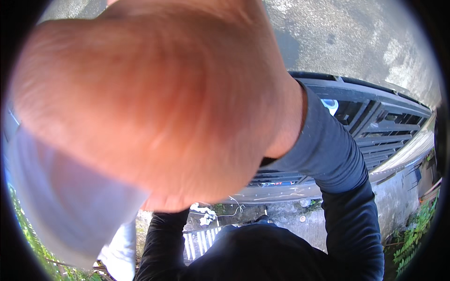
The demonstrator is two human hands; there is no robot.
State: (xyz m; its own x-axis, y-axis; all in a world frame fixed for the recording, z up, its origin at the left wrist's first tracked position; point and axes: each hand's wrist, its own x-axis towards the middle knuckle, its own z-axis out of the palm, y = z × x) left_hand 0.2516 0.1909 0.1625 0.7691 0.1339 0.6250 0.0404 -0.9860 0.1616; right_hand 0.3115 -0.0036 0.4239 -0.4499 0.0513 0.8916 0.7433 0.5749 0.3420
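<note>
Very close up, my right hand fills the upper left and middle of the view, blurred. Its wrist comes out of a dark sleeve at the right, and its fingers cannot be made out. A pale, bluish-white, smooth thing lies against the lower left side of this hand, too blurred to name. Only a strip of skin above the dark cuff shows of my left hand. The rest of it is hidden behind the right hand, so whether it holds anything does not show.
Beyond the right arm runs a dark slatted frame, with a small white and blue item behind it. Rough grey paving stretches past it. A concrete ledge, a thin white cord and green leaves are lower down.
</note>
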